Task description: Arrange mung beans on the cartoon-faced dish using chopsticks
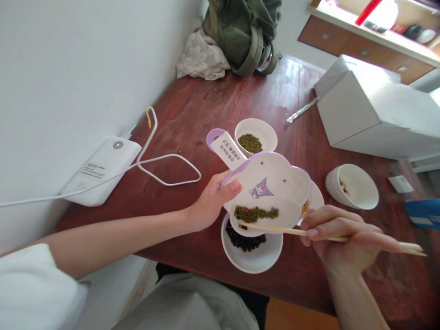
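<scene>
My left hand (pixel 216 197) grips the near-left rim of a white and lilac scalloped plate (pixel 282 178) with a cartoon figure, its thumb on top. Green mung beans (pixel 256 214) lie in a band along the plate's near side. In my right hand (pixel 343 233) is a pair of chopsticks (pixel 278 229), their tips at the left end of the beans, touching or just above a few. Under the plate's near edge stands a bowl (pixel 252 263) of black beans (pixel 245 240), partly covered. Beyond the plate is a bowl (pixel 270 130) of mung beans (pixel 250 143).
Pale yellow beans (pixel 305 209) show in a partly hidden dish. Right of it stands a white bowl (pixel 360 188) with a few reddish bits. A white box (pixel 371 110), green bag (pixel 244 32), power bank (pixel 103 172) and looped cable (pixel 172 156) lie around the table (pixel 213 101).
</scene>
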`<action>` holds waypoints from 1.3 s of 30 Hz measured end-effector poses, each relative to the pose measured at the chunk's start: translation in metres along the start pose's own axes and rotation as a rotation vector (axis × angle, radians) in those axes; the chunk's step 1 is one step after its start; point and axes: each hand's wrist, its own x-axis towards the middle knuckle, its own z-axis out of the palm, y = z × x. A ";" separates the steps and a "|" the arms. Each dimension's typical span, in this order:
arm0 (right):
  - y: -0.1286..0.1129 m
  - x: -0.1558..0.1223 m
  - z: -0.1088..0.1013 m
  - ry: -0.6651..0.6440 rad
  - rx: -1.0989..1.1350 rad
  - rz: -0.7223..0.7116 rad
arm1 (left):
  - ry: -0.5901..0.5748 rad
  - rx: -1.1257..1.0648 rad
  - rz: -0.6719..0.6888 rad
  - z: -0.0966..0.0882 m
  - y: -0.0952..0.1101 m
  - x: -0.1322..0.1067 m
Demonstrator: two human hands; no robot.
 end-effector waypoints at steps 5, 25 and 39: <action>-0.001 0.003 0.001 0.021 0.035 0.039 | 0.005 -0.001 -0.008 0.001 0.001 0.000; -0.004 0.006 0.000 -0.018 0.057 0.023 | 0.002 -0.010 0.002 0.002 0.002 0.000; -0.002 0.008 0.002 0.071 0.048 0.050 | 0.010 0.018 0.002 0.000 0.000 0.001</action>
